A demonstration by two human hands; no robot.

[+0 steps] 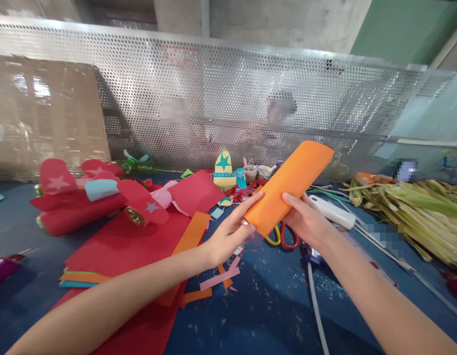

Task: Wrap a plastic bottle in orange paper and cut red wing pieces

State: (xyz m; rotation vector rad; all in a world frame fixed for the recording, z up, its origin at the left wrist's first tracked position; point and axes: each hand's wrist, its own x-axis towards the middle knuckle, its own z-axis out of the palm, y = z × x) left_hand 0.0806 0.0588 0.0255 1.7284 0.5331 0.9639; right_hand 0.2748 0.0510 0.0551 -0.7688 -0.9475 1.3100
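Note:
A sheet of orange paper rolled into a tube (291, 187) is held tilted above the table, its far end up to the right. My left hand (233, 231) grips the lower left end, where a small shiny clear bit shows beside the fingers. My right hand (305, 217) holds the tube's underside near the middle, thumb on the paper. Whatever is inside the roll is hidden. Below it lie scissors with a yellow loop (274, 237) and a red loop (289, 237), their blades out of sight.
At left are red paper airplanes (84, 197) and a stack of coloured paper (128, 241). Paper scraps (221, 278) lie centrally. A white device (332, 212), cords (315, 310) and dried husks (416, 212) are at right. A perforated metal panel (221, 98) stands behind.

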